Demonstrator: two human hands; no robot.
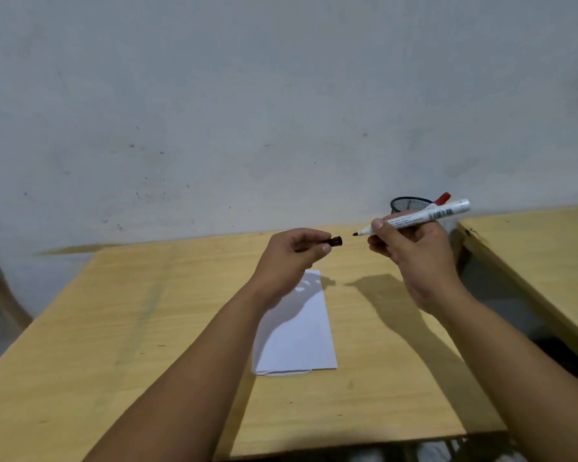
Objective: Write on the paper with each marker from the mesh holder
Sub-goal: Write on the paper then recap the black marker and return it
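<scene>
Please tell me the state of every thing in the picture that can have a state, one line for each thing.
white marker: uncapped, tip bare, held in the air
black cap: off the marker, apart from its tip
paper: folded, flat on the table, no writing visible
mesh holder: upright, holds a red-capped marker
left hand: grip shut on the cap
right hand: grip shut on the marker

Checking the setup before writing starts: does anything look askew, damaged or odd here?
Nothing alarming. The paper is folded and lies slightly askew on the table. The marker is uncapped, its cap in the left hand.
</scene>
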